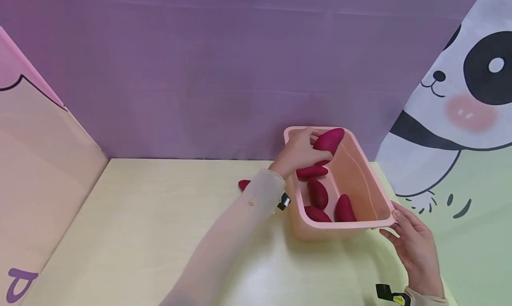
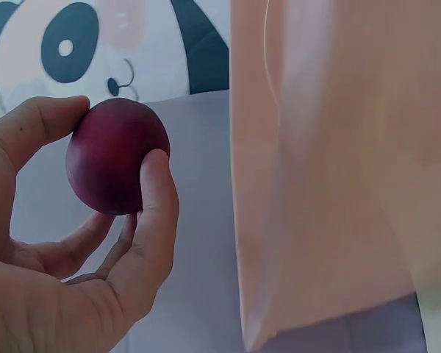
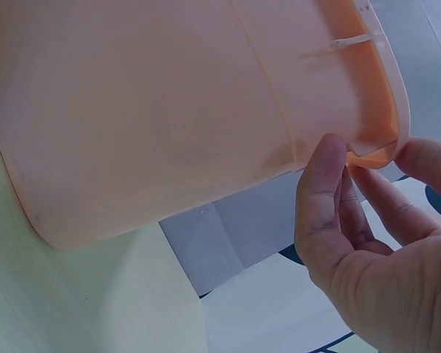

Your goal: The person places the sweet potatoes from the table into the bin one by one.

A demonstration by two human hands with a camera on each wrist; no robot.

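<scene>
In the head view my left hand [image 1: 302, 153] is over the far end of a pink plastic bin [image 1: 356, 181]. Between its thumb and fingers it grips a dark red sweet potato [image 1: 330, 140], whose rounded end [image 2: 116, 158] faces the left wrist camera. Several more sweet potatoes lie on the bin's floor, one of them [image 1: 318, 193] near the middle. My right hand [image 1: 418, 250] pinches the bin's near right corner, thumb and fingers at the rim [image 3: 402, 110] in the right wrist view.
Another red sweet potato [image 1: 243, 184] lies on the pale table [image 1: 160, 221] left of the bin, mostly hidden by my left forearm. A purple backdrop [image 1: 200, 75] rises behind the table. At the right stands a panda-printed panel [image 1: 436, 115], at the left a pink and beige one [image 1: 36, 164].
</scene>
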